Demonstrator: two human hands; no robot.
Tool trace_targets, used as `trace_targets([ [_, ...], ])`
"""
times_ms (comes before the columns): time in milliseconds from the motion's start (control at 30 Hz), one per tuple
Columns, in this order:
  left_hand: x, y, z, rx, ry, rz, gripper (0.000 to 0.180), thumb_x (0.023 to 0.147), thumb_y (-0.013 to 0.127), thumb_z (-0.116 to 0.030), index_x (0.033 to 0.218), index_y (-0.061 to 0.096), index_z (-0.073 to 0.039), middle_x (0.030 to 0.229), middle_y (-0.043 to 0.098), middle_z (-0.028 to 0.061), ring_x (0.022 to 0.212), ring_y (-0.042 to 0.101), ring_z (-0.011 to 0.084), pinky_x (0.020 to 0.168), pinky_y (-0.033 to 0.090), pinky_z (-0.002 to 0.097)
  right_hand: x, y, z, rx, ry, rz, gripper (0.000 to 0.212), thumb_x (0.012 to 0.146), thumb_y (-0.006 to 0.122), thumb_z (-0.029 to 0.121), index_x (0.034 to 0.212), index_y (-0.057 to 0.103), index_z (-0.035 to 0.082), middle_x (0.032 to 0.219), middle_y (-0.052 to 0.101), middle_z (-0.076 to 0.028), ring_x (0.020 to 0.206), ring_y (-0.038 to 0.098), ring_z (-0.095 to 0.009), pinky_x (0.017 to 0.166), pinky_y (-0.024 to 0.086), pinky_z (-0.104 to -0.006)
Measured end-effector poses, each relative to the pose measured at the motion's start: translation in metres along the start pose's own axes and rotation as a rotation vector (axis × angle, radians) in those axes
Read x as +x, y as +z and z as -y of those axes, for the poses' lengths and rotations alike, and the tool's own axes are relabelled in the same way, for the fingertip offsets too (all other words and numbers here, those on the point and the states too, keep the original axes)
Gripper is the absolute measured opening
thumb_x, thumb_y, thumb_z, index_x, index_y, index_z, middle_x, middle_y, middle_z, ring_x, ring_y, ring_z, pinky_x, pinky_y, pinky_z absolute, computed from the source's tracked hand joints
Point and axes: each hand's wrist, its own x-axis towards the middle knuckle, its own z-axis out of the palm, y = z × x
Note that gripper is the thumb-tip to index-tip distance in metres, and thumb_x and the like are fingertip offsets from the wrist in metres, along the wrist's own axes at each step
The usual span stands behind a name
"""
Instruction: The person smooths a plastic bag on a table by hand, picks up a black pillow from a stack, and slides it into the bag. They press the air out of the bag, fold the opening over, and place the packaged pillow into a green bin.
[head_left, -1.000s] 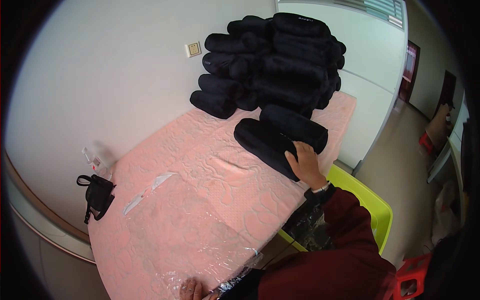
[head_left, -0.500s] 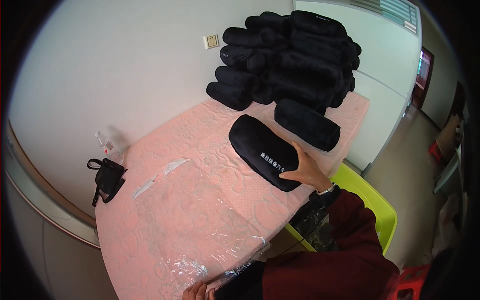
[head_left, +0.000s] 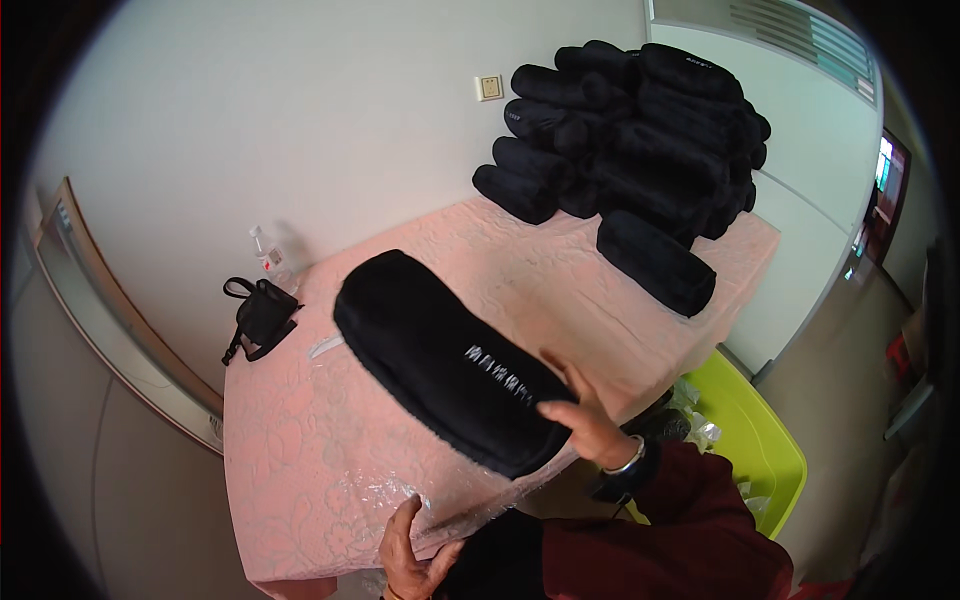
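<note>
Clasping black plush bolster [head_left: 440, 360] by one end in right hand [head_left: 595, 432]; steady above pink embossed tablecloth [head_left: 280, 465] with spread left hand [head_left: 408, 560].

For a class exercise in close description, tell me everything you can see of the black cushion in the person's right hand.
The black cushion is long and plump, with rounded ends and a soft, plush-looking cover. A row of pale lettering runs along its upper face, toward the lower-right end. It slants from upper left to lower right over the pink table cover, apparently raised. The right hand grips the lower-right end, thumb on the upper face. The left hand is apart from it.
</note>
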Motion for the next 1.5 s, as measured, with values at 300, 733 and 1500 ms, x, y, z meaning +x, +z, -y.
trace_targets([
  [300,-0.007,-0.011,0.012,-0.959,-0.359,-0.618,0.08,0.075,0.071,-0.023,0.145,0.039,0.0,0.136,0.054,0.0187,0.124,0.056,0.0316,0.106,0.044,0.0397,-0.024,0.066,-0.046,-0.652,-0.508,0.734,0.078,0.085,0.076,0.018,0.149,0.033,0.001,0.137,0.051,-0.02,0.126,0.054,-0.034,0.102,0.047,-0.0389],
  [733,-0.117,-0.056,0.059,-0.938,-0.521,-0.648,0.073,0.086,0.065,-0.02,0.149,0.035,0.001,0.141,0.053,0.0156,0.123,0.056,0.0288,0.102,0.047,0.0402,0.071,-0.051,-0.072,-0.81,0.266,0.184,0.036,0.087,0.073,0.02,0.109,0.062,-0.007,0.076,0.07,-0.011,0.07,0.067,-0.019,0.062,0.052,-0.0342],
  [1500,-0.11,-0.053,0.066,-1.051,-0.645,-0.477,0.091,0.074,0.078,-0.03,0.148,0.037,0.0,0.135,0.055,0.014,0.118,0.058,0.0284,0.1,0.049,0.0403,0.068,0.009,-0.081,-1.291,-0.013,0.346,0.033,0.082,0.073,0.028,0.071,0.068,-0.003,0.066,0.067,-0.013,0.063,0.068,-0.026,0.061,0.053,-0.0381],
])
